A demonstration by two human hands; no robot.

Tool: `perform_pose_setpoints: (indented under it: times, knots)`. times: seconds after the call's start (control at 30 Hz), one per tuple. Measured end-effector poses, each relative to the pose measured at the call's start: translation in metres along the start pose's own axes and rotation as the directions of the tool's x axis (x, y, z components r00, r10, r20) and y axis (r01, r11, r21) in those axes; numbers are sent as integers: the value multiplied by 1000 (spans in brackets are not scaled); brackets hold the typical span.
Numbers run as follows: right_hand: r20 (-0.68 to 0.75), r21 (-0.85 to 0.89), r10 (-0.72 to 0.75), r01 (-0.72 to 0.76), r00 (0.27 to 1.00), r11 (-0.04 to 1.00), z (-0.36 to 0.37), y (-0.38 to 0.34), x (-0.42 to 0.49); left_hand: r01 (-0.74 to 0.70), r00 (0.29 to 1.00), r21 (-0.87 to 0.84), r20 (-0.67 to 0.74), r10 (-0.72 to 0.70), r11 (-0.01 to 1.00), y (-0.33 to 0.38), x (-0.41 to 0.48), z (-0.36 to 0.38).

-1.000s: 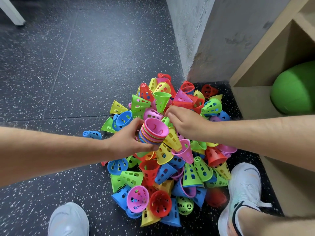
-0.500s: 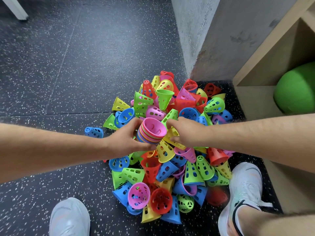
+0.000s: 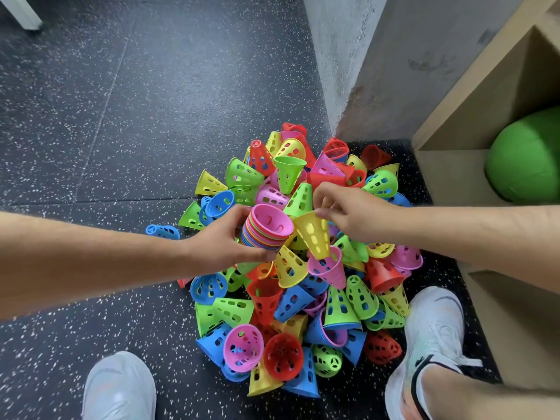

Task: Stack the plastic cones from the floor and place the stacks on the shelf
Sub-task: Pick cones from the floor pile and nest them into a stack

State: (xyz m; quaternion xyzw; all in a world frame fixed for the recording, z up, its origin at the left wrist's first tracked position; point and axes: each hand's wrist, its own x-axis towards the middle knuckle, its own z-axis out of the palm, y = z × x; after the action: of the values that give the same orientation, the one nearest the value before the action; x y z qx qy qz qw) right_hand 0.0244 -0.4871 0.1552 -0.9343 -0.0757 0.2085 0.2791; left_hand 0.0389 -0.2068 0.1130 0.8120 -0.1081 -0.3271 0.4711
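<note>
Left hand (image 3: 222, 242) grips a nested stack (image 3: 268, 227); right hand (image 3: 357, 213) pinches a yellow cone (image 3: 313, 236).

The left fingers and thumb curl round the stack's side, holding it tilted above the loose pile (image 3: 265, 298), a pink cone uppermost with its wide mouth open. Just beside it on the right, the yellow cone hangs wide end down, its narrow tip caught between the right thumb and fingertips, its side touching the stack's rim. The pile lies on the speckled floor (image 3: 151, 116) between two white shoes (image 3: 119, 389), near the wooden shelf (image 3: 448, 174), which holds a green ball (image 3: 527, 159).
</note>
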Motion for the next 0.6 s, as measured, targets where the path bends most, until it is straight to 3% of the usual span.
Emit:
perform_pose_setpoints:
  times: [0.2, 0.37, 0.6]
  knots:
    - [-222, 77, -127, 147, 967, 986, -14, 1, 6, 0, 1000, -14, 2, 0, 1000, 2, 6, 5]
    - [-423, 188, -96, 191, 901, 963, -13, -9, 11, -10, 1000, -51, 4, 10, 999, 5, 10, 7]
    - [-305, 239, -146, 224, 941, 945, 3, -25, 11, -7, 1000, -72, -4, 7, 997, 3, 14, 3]
